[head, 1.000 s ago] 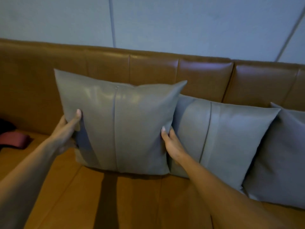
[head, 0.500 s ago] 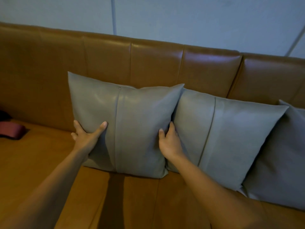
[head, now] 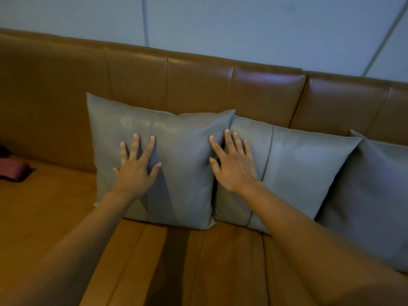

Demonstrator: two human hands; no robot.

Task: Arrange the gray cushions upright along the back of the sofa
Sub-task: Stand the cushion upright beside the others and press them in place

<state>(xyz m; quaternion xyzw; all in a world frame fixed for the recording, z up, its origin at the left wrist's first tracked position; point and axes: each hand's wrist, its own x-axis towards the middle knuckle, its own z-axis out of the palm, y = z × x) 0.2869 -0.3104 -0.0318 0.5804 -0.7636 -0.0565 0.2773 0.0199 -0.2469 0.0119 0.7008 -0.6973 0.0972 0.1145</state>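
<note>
Three gray cushions stand upright in a row against the brown leather sofa back (head: 198, 85). The left cushion (head: 183, 155) leans on the backrest, and my left hand (head: 136, 171) lies flat on its front with fingers spread. My right hand (head: 234, 164) rests flat where the left cushion's right edge meets the middle cushion (head: 298, 173), fingers apart, holding nothing. The right cushion (head: 375, 195) is partly cut off by the frame's right edge.
A dark red object (head: 13, 171) lies on the sofa seat (head: 44, 217) at the far left. A pale paneled wall (head: 242, 29) rises behind the backrest. The tan seat stretches in front of the cushions.
Both hands have let go of the left cushion's sides and now lie flat on the cushion fronts. The left cushion has settled back against the backrest.
</note>
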